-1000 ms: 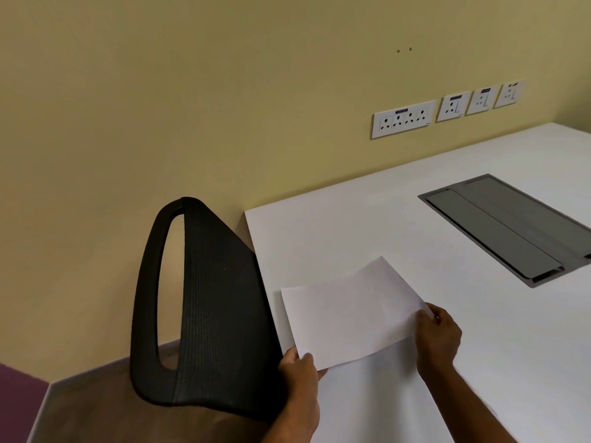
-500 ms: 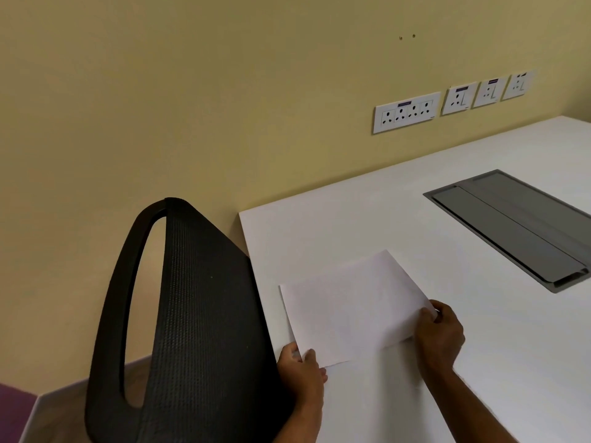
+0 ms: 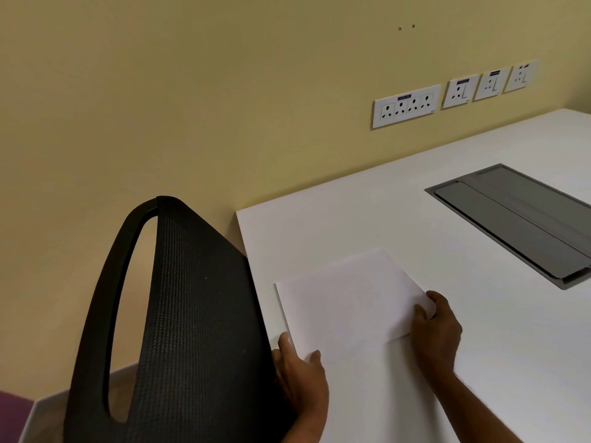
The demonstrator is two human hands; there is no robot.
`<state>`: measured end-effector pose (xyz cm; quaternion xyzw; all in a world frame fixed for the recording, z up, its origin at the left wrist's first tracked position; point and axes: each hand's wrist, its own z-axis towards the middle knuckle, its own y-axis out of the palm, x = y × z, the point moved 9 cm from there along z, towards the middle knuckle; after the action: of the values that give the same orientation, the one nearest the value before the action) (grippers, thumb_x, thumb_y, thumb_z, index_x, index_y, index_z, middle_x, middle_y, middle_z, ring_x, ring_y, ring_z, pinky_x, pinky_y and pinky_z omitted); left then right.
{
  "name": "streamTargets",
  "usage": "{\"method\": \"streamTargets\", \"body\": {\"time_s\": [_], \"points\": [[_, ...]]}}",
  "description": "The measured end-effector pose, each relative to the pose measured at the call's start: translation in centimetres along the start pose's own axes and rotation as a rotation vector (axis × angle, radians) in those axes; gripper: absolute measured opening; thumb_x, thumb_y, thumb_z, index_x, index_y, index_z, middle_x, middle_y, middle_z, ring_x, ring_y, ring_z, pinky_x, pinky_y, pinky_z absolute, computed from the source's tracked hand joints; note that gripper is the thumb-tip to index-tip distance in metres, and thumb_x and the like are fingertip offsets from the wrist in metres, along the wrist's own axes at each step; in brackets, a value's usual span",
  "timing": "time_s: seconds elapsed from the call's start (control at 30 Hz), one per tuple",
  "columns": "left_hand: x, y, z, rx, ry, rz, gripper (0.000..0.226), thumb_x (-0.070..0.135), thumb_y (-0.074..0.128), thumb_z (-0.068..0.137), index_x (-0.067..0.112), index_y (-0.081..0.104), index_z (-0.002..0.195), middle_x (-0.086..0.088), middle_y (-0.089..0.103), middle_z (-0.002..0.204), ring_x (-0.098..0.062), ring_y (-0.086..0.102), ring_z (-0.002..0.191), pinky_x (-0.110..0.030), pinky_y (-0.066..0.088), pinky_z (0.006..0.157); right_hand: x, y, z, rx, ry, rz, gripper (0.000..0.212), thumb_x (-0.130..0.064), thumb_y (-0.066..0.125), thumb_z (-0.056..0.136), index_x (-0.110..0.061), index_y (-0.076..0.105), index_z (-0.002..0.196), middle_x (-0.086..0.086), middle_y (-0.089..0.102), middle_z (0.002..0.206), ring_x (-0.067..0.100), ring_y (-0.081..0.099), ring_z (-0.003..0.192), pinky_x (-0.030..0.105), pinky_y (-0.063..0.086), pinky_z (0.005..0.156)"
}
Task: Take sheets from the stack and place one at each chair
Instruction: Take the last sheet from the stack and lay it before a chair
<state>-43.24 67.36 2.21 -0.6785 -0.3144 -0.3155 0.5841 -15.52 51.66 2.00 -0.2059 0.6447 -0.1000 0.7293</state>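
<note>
The black mesh chair (image 3: 179,321) looms larger at the far left than a second ago. Just right of it, the left hand (image 3: 300,375) has slackened its grip: fingers spread at the near left corner of the white sheet (image 3: 348,302), which now lies flat on the white bench (image 3: 367,219). The right hand (image 3: 438,327) still pinches the sheet's right corner. Beyond that grip sits a grey cable hatch (image 3: 511,219); sockets (image 3: 406,105) line the yellow wall (image 3: 160,91).
</note>
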Motion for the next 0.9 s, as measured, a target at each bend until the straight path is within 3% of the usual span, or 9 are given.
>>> {"method": "streamTargets", "body": {"time_s": [0.17, 0.4, 0.53, 0.67, 0.77, 0.83, 0.9], "points": [[0.2, 0.3, 0.4, -0.015, 0.043, -0.006, 0.065, 0.008, 0.08, 0.079, 0.005, 0.051, 0.138, -0.017, 0.057, 0.132, -0.036, 0.058, 0.118, -0.037, 0.048, 0.089, 0.1, 0.5, 0.3, -0.035, -0.054, -0.019, 0.041, -0.005, 0.058, 0.091, -0.007, 0.056, 0.132, 0.013, 0.061, 0.132, 0.033, 0.055, 0.122, 0.04, 0.04, 0.104], [-0.2, 0.9, 1.3, -0.011, 0.09, 0.004, 0.064, 0.009, 0.082, 0.078, 0.007, 0.053, 0.136, -0.015, 0.058, 0.13, -0.035, 0.059, 0.117, -0.042, 0.053, 0.092, -0.4, 1.2, 0.7, -0.101, -0.18, -0.139, 0.037, -0.002, 0.06, 0.089, -0.006, 0.056, 0.126, 0.013, 0.058, 0.129, 0.034, 0.053, 0.118, 0.038, 0.04, 0.095], [0.1, 0.2, 1.1, 0.004, 0.109, 0.098, 0.066, 0.018, 0.084, 0.076, 0.01, 0.054, 0.134, -0.012, 0.057, 0.121, -0.034, 0.062, 0.104, -0.042, 0.053, 0.078, -0.1, 1.1, 0.8, -0.154, -0.192, -0.208, 0.044, -0.006, 0.06, 0.093, -0.003, 0.052, 0.136, 0.016, 0.04, 0.153, 0.035, 0.037, 0.138, 0.045, 0.032, 0.111], [1.1, -0.8, 0.6, 0.05, 0.225, 0.224, 0.067, 0.027, 0.088, 0.07, 0.009, 0.06, 0.128, -0.013, 0.059, 0.113, -0.033, 0.061, 0.099, -0.038, 0.048, 0.065, -1.4, -0.2, -0.6, -0.176, -0.252, -0.213, 0.042, -0.021, 0.052, 0.1, -0.01, 0.048, 0.141, 0.006, 0.026, 0.161, 0.026, 0.023, 0.148, 0.045, 0.024, 0.119], [3.0, -1.0, -0.3, 0.098, 0.369, 0.278, 0.052, 0.031, 0.078, 0.082, 0.008, 0.063, 0.127, -0.015, 0.064, 0.122, -0.037, 0.062, 0.111, -0.045, 0.052, 0.079, -2.9, -0.8, -1.9, -0.194, -0.303, -0.252, 0.045, -0.032, 0.043, 0.103, -0.015, 0.043, 0.145, -0.001, 0.021, 0.164, 0.016, 0.01, 0.152, 0.037, 0.015, 0.121], [5.1, -1.4, -1.4, 0.118, 0.482, 0.319, 0.049, 0.041, 0.052, 0.096, 0.01, 0.061, 0.132, -0.016, 0.06, 0.138, -0.037, 0.054, 0.13, -0.05, 0.048, 0.099, -4.5, -1.3, -2.8, -0.198, -0.37, -0.304, 0.049, -0.037, 0.038, 0.105, -0.014, 0.041, 0.147, 0.0, 0.021, 0.164, 0.015, 0.007, 0.152, 0.034, 0.008, 0.123], [7.3, -1.8, -2.8, 0.11, 0.62, 0.339, 0.055, 0.042, 0.036, 0.099, 0.009, 0.058, 0.136, -0.016, 0.053, 0.147, -0.035, 0.045, 0.14, -0.05, 0.041, 0.109, -6.9, -2.3, -4.0, -0.186, -0.476, -0.351, 0.053, -0.041, 0.031, 0.105, -0.011, 0.041, 0.147, 0.005, 0.023, 0.163, 0.018, 0.009, 0.153, 0.033, 0.003, 0.123]]}}
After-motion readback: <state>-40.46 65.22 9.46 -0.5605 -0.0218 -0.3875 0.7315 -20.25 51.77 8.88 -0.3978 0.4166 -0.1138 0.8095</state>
